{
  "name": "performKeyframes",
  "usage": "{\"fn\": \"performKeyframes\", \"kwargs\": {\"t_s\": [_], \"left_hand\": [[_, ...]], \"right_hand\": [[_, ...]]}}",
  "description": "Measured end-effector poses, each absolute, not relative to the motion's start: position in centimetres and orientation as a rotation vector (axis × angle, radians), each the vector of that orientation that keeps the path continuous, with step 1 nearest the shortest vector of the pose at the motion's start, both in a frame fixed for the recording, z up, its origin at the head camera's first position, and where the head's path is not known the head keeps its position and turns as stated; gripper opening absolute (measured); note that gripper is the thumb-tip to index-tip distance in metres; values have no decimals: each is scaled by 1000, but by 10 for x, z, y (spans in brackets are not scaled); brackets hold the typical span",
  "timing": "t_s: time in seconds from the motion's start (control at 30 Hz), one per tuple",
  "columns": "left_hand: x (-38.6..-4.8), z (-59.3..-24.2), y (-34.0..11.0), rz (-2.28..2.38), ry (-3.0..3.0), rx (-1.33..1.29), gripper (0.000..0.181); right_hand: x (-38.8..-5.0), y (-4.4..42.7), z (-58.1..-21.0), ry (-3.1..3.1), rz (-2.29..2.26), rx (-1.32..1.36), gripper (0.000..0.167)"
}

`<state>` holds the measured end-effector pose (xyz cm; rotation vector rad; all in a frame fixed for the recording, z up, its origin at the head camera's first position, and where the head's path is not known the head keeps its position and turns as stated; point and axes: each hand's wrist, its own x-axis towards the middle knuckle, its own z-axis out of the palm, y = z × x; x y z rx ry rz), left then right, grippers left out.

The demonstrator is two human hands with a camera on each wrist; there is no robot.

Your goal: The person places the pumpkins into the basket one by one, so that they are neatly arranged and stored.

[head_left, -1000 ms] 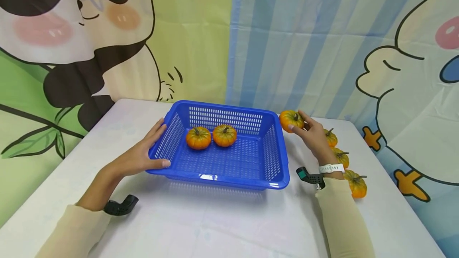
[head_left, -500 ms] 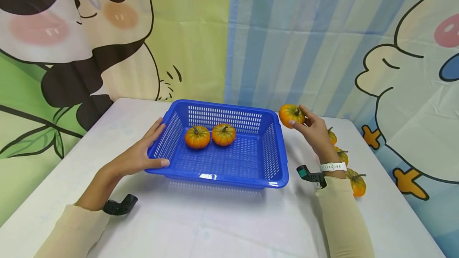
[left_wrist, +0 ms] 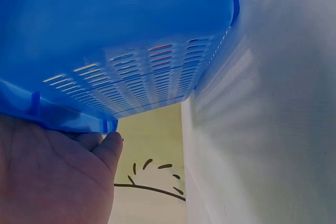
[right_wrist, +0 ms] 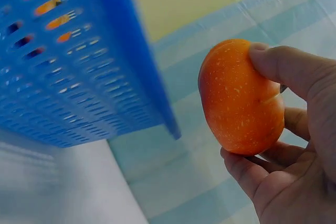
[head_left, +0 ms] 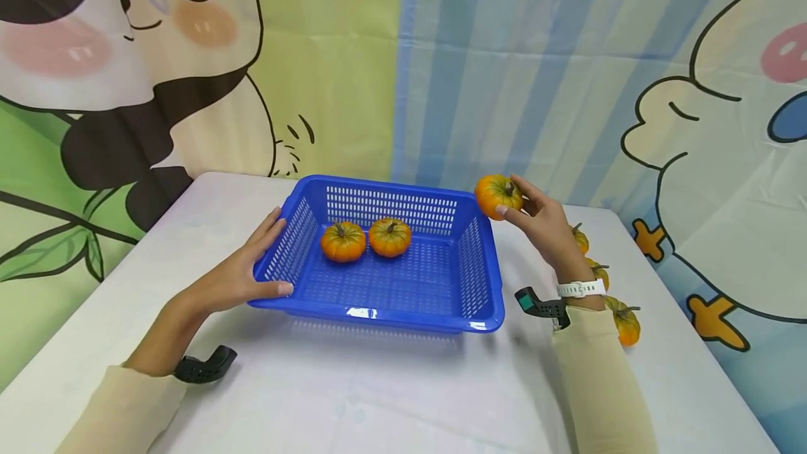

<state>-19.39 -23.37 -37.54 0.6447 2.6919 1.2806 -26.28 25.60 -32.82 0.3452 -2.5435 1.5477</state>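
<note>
A small ribbed pumpkin is up in the right hand, just beside the far right corner of the blue plastic basket; thumb and fingertips pinch its sides. The smooth, rounded skin could slip from such a fingertip grasp, and a low pass over the corner might knock it against the rim. Its stem points up and rightward, toward the hand, and its long axis, across the squat body, runs crosswise to the stem. The left hand, spread and unclenched, rests at the basket's near left corner; pressing there could tip or shift it. Inside, two pumpkins sit side by side toward the left. Right of the basket, three more, partly hidden by the right arm, line the white table.
</note>
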Motion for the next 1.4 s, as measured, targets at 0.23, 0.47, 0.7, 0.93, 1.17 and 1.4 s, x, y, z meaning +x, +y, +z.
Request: {"fn": "performKeyframes", "kwargs": {"t_s": [0.23,0.47,0.7,0.93,1.17,1.4], "left_hand": [[-192,-375,-235,1297,2692,664,104],[-193,-375,-234,1284,2694,644,104],[-193,-376,-235,1288,2701,655,105],[-194,-377,-235,1291,2705,663,104],[-193,-377,-236,1293,2709,669,105],[-194,-377,-235,1282,2713,663,105]], "right_hand": [[-268,245,-311,-2580,1507,447,74],[-274,232,-300,-2620,1507,551,71],[-282,221,-298,-2650,1503,661,71],[-290,210,-299,-2745,1467,718,70],[-297,197,-297,-2816,1492,803,73],[-300,190,-299,-2907,1450,832,73]]}}
